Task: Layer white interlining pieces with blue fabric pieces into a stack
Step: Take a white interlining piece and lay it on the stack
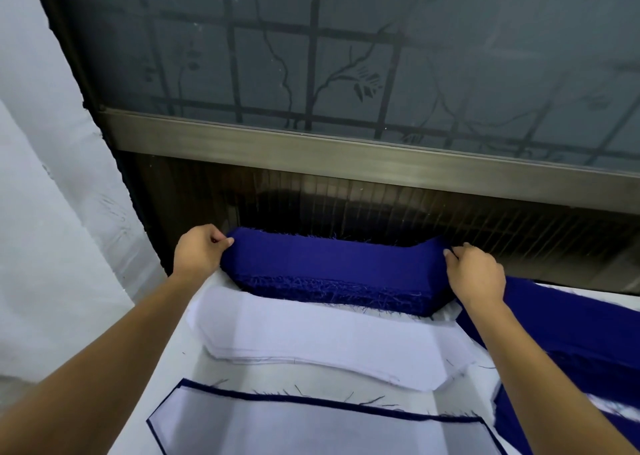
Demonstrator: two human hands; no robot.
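Left grip [199, 250] and right grip [476, 274] pinch ends of frayed blue fabric stack [332, 271].

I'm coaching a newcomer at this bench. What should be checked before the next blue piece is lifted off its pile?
1. Left hand pinches the left end of the blue fabric pile: ok.
2. Right hand pinches its right end: ok.
3. Only one blue piece is pinched: cannot tell.
4. Layered stack nearest the person shows white interlining on top, ready for blue: ok.
5. White interlining pile between the two lies flat with nothing on it: ok.
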